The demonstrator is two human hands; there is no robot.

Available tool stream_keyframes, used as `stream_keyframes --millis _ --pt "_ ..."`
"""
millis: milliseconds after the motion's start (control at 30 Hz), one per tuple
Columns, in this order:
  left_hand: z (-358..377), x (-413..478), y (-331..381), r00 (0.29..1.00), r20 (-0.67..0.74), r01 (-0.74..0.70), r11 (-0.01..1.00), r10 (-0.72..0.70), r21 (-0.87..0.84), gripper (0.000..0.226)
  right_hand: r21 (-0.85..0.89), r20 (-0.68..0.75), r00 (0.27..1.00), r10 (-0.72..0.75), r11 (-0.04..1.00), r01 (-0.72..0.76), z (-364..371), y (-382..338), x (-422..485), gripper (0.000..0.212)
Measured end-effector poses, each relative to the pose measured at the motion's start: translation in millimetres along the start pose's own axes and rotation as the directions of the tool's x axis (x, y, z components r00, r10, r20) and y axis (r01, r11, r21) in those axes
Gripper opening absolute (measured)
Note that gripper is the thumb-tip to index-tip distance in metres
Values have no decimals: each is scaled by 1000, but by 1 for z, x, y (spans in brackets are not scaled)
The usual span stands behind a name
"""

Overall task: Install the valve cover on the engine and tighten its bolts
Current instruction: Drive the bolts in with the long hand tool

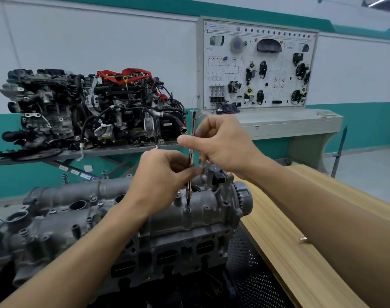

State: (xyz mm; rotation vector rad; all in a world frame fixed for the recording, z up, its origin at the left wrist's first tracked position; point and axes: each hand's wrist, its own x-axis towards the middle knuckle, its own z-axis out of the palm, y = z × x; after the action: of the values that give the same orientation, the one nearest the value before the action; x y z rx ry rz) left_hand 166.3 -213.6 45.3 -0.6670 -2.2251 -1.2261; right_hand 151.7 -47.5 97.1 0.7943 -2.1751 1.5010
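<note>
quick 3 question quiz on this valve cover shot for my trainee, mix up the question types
1. True or false: the left hand and right hand both pinch the extension bar.
2. The bar's lower tip sits on: A) a bolt in the valve cover B) the floor C) the wall board
3. Fill in: a small loose fastener lies on the wooden ____.
Key: 1 true; 2 A; 3 bench.

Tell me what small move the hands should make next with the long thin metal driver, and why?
Probably twirl the long thin metal driver clockwise by fingers: it stands upright, its socket tip on a bolt in the grey cast valve cover, right hand and left hand pinching its shaft.
</note>
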Motion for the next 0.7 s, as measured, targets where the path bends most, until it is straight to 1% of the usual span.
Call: stream_keyframes --millis 33,67,133,167,200,233,267,333,367,400,433,500,533,567,633,667,700 --pt "1 0 -1 1000 16 10 1000 -10 -7 14 29 20 1000 23 999 -24 0 0 0 30" --pt "-1 1 -1 996 85 18 1000 -16 -22 14 68 66 997 43 997 -48 -1 -1 0 30" --pt "-6 2 1 964 267 38 997 -20 -62 15 98 164 986 44 993 -61 -5 -3 0 18" --pt "-9 3 2 945 326 55 996 -29 -69 16 97 194 980 33 994 -52 -7 -4 0 11" --pt "-11 4 2 939 341 59 997 -37 -54 19 96 204 979 23 994 -43 -8 -4 -1 9" --pt "-12 4 3 946 321 53 998 -42 -27 21 90 185 983 15 995 -32 -7 -5 -3 12" --pt "-10 3 3 963 267 49 999 -47 1 19 67 135 991 4 998 -13 -5 -4 -4 17" --pt "-3 0 5 992 118 44 999 -45 12 9 -24 -7 1000 -23 999 23 0 -1 -4 33" --pt "-1 -1 6 996 82 44 999 -44 4 5 -52 -51 998 -23 998 20 2 -1 -4 39" --pt "0 -1 6 995 90 43 999 -43 5 6 -48 -51 999 -8 999 6 3 -1 -4 43" --pt "-1 -1 6 990 136 44 999 -45 12 7 -13 -3 1000 13 1000 -13 2 -3 -4 42" --pt "-9 1 7 968 245 52 999 -53 9 13 63 148 989 26 997 -36 -2 -6 -5 27" --pt "-13 2 7 955 292 62 998 -58 -5 15 81 197 980 14 996 -30 -5 -6 -6 17" --pt "-16 2 8 942 329 69 998 -63 -8 15 91 213 977 1 996 -21 -6 -7 -7 12" --pt "-16 2 10 935 349 58 998 -58 11 8 78 143 990 -14 997 3 -3 -7 -9 11" --pt "-13 1 10 949 311 54 998 -57 17 8 61 80 997 -23 998 18 0 -7 -10 13" --pt "-9 -1 10 973 224 55 998 -58 22 9 38 18 999 -27 999 26 3 -7 -9 17"
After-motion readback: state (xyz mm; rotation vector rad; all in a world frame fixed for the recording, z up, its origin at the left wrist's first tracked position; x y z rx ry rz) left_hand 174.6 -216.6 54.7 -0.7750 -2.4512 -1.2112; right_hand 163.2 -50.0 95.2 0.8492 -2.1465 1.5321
